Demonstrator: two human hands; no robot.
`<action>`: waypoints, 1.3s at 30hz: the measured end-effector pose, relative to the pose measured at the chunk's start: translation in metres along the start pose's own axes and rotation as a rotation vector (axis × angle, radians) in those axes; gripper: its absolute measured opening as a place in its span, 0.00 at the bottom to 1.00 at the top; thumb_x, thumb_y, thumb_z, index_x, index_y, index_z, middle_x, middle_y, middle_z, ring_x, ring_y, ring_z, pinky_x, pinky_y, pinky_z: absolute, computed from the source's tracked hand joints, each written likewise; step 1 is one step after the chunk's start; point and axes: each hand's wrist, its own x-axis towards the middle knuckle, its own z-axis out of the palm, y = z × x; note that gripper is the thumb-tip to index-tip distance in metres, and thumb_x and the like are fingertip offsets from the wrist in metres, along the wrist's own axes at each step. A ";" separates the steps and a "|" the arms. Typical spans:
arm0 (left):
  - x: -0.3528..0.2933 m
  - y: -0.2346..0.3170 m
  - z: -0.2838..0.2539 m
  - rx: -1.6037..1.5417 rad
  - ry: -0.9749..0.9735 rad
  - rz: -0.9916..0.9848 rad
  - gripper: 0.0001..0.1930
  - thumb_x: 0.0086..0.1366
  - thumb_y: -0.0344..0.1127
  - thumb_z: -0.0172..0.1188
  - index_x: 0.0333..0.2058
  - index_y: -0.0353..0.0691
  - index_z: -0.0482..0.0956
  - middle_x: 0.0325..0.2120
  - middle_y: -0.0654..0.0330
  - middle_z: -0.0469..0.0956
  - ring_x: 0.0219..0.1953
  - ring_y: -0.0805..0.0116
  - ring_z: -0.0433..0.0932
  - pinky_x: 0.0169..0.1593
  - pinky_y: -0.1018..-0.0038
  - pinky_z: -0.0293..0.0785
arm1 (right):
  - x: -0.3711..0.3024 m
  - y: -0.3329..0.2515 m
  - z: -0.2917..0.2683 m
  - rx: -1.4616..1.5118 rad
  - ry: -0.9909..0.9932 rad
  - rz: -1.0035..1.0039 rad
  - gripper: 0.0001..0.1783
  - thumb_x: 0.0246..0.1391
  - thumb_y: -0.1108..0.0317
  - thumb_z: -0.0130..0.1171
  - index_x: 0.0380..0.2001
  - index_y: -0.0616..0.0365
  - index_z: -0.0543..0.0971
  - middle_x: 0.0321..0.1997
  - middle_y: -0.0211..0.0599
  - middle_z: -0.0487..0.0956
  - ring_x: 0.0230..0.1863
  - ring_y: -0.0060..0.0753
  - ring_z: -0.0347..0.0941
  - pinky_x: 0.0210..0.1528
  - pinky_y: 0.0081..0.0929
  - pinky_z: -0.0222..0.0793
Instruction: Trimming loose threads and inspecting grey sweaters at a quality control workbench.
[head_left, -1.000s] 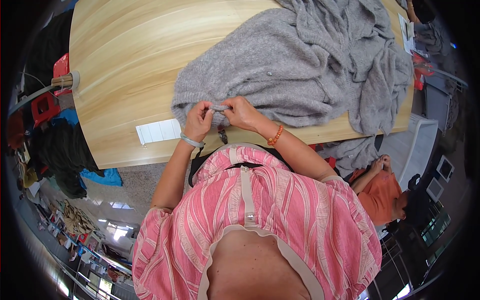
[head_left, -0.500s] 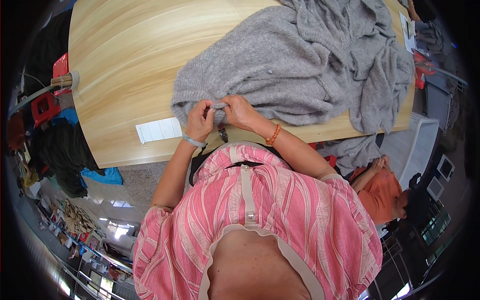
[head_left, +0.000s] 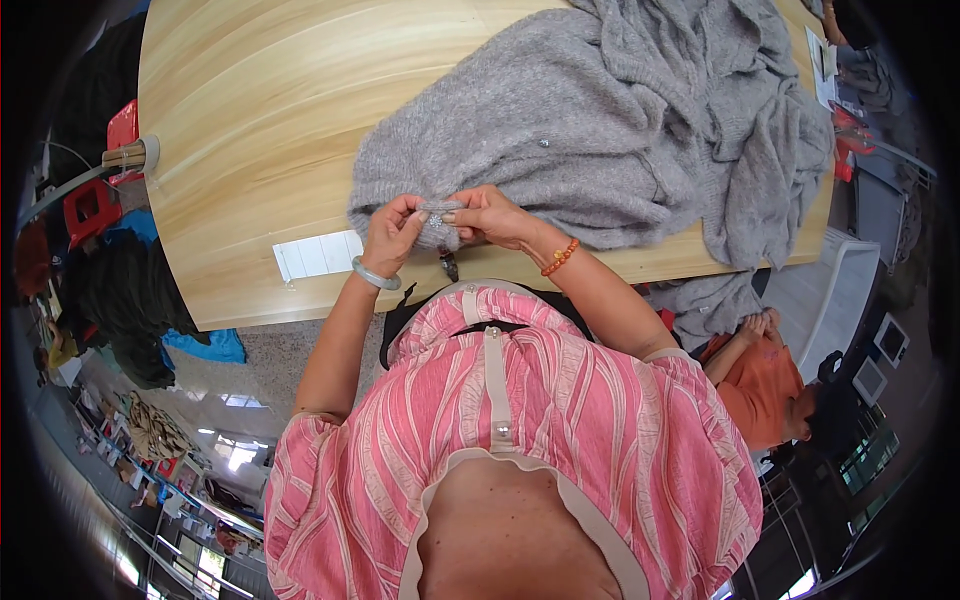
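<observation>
A grey knitted cardigan (head_left: 520,110) lies in folds over the table, its near edge gathered between my hands. My left hand (head_left: 392,238), a pale bangle at its wrist, pinches that edge from the left. From the right my right hand (head_left: 490,218) grips the same edge, thumb and fingers together. Between the fingertips a shiny decorated button (head_left: 434,221) shows on the knit. Another small button (head_left: 544,143) sits farther up the cardigan. Part of the edge is hidden behind my fingers.
The wooden table (head_left: 240,100) carries a white paper strip (head_left: 318,257) left of my hands. Dark cloth (head_left: 125,300) and red stools (head_left: 90,212) stand off its left side. A person in orange (head_left: 755,395) sits at the right, near more grey knitwear (head_left: 710,308).
The gripped edge has opened out, so the decorated button now faces up between my fingers. My right hand has shifted slightly right, and my left hand has turned a little.
</observation>
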 end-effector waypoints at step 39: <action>0.018 0.034 0.012 0.603 -0.182 0.081 0.09 0.49 0.33 0.60 0.24 0.32 0.75 0.16 0.54 0.72 0.21 0.71 0.71 0.27 0.73 0.67 | -0.024 -0.016 0.013 -1.078 0.349 -0.695 0.09 0.43 0.71 0.58 0.30 0.62 0.78 0.27 0.44 0.74 0.30 0.49 0.73 0.34 0.35 0.70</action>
